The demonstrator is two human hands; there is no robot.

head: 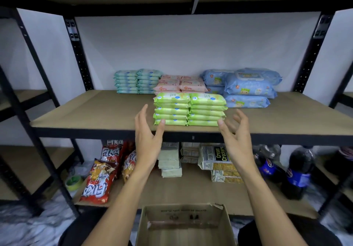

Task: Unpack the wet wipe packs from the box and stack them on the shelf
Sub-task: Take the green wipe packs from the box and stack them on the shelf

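I see the left hand (148, 142) and right hand (236, 144) with fingers spread, holding nothing. Between the thumbs stand the green packs (189, 110) (two stacks, side by side).

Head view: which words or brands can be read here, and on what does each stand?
"Cream Crackers": on the cracker packet.
"FIKA": on the upright red snack bag.
"FIKA", upside down: on the lying red snack bag.
Too blurred to read: the print on the cardboard box, the wet wipe packs and the bottle labels.
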